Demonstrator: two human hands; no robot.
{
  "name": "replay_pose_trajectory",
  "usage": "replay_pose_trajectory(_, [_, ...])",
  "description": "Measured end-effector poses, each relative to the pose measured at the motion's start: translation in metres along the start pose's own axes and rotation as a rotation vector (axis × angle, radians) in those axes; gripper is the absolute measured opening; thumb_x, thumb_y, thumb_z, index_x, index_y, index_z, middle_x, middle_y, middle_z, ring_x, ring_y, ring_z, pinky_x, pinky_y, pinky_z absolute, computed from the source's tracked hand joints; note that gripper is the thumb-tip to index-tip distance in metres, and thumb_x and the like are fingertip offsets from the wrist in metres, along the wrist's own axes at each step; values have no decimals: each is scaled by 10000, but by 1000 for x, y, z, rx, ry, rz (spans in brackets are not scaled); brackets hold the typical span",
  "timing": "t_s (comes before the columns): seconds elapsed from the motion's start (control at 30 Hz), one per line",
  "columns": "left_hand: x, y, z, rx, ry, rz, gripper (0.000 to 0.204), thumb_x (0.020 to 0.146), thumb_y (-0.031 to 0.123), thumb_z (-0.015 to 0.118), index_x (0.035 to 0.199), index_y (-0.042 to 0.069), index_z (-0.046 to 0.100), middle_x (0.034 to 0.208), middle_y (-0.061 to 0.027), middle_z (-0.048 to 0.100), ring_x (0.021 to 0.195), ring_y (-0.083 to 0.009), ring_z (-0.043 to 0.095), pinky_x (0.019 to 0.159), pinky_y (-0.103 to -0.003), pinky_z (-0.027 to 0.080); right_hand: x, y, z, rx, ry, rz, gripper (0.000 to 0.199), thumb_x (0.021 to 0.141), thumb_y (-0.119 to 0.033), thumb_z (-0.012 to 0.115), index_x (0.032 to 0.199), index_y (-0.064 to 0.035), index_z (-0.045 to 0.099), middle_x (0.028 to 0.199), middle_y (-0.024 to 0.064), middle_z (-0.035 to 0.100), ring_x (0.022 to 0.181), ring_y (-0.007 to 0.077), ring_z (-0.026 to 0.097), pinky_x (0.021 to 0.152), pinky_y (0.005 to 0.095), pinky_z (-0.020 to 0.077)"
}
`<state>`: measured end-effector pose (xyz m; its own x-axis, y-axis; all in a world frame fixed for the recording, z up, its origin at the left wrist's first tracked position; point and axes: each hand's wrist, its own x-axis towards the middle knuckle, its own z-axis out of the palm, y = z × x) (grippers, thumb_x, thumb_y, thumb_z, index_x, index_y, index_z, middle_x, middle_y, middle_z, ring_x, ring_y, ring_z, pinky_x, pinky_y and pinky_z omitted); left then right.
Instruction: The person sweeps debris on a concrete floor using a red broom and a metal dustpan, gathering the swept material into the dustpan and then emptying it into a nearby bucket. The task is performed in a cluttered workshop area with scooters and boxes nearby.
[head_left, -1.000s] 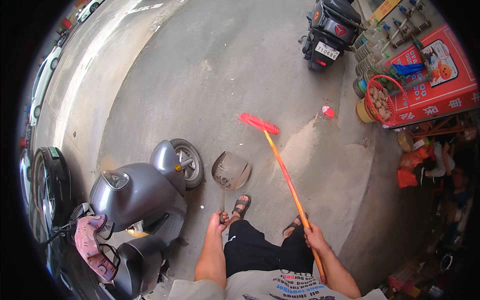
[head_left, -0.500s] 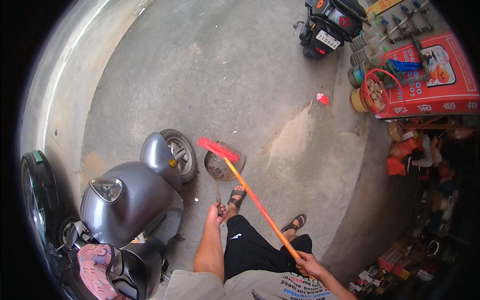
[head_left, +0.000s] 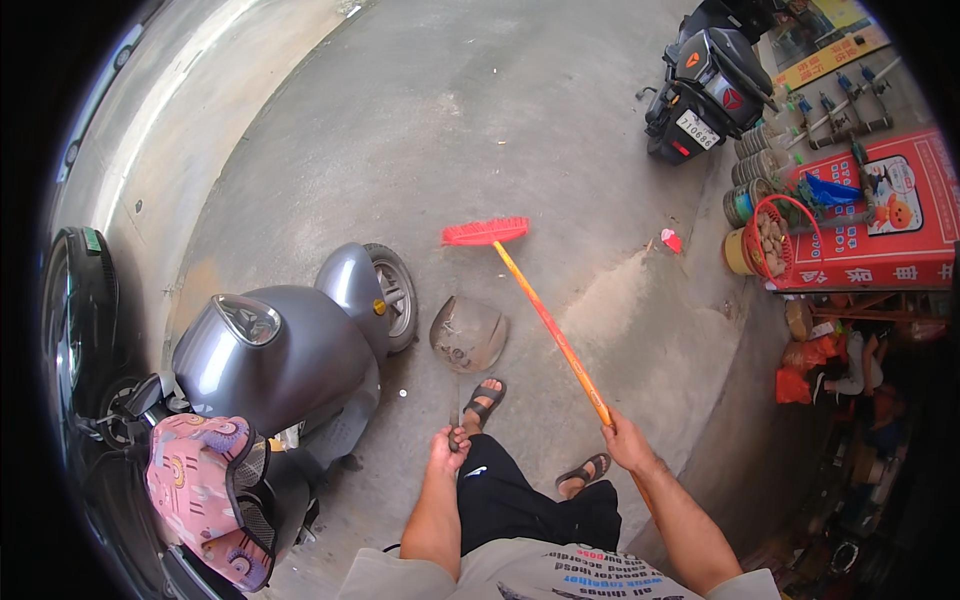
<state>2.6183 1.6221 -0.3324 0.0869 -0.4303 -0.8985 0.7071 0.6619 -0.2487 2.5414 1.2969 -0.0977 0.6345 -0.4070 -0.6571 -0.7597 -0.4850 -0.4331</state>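
At far left a grey scooter (head_left: 280, 350) is parked, w/ a pink patterned cover (head_left: 195, 490) on its handlebar side. Next to its front wheel the dustpan (head_left: 468, 333) rests flat on the concrete, mouth facing away, prob. so dirt can go in; the left hand (head_left: 447, 450) is closed around its thin upright handle. The right hand (head_left: 628, 443) is wrapped around the orange stick of the broom (head_left: 487, 231), stick slanted, red head out ahead beyond the pan. A small red scrap (head_left: 671, 240) lies further right, near a red basket (head_left: 783, 238)

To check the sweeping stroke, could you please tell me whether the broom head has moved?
Yes. The broom head swung left, from right of the dustpan to beyond it.
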Motion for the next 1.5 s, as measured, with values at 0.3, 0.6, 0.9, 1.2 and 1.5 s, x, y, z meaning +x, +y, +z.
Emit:
replay_pose_trajectory(0.3, [13,-13,-3,-47,35,96,212,899,175,293,771,36,389,598,-43,430,465,-129,396,427,-251,329,-1,10,26,-288,-57,97,354,806,-109,503,1147,-31,447,913,269,572,891,434,533,747,491,435])
replay_pose_trajectory(0.6, [23,-14,4,-49,49,71,234,892,187,265,755,45,390,571,-38,421,452,-136,392,418,-264,319,-134,82,-16,13,-278,152,450,836,-107,500,1272,-76,395,744,153,570,641,262,553,572,360,443])
replay_pose_trajectory(0.9, [3,-7,-26,88,95,76,210,907,205,328,773,55,390,610,-37,430,476,-125,388,418,-260,324,-113,46,-15,644,-239,419,475,865,-117,450,1327,-110,338,582,-11,404,398,69,363,355,221,312])
replay_pose_trajectory(1.2, [-24,1,-24,299,142,64,194,907,195,328,777,58,372,607,-42,429,451,-117,364,399,-244,302,-22,62,-3,696,36,441,430,876,-154,427,1294,-80,360,597,11,416,399,90,374,351,245,336])
replay_pose_trajectory(1.5, [-11,11,-12,462,201,50,204,901,192,327,782,40,392,623,-62,441,466,-143,389,404,-254,324,-37,70,29,826,-45,595,214,894,-163,407,1083,-75,455,595,14,412,404,92,371,343,241,331])
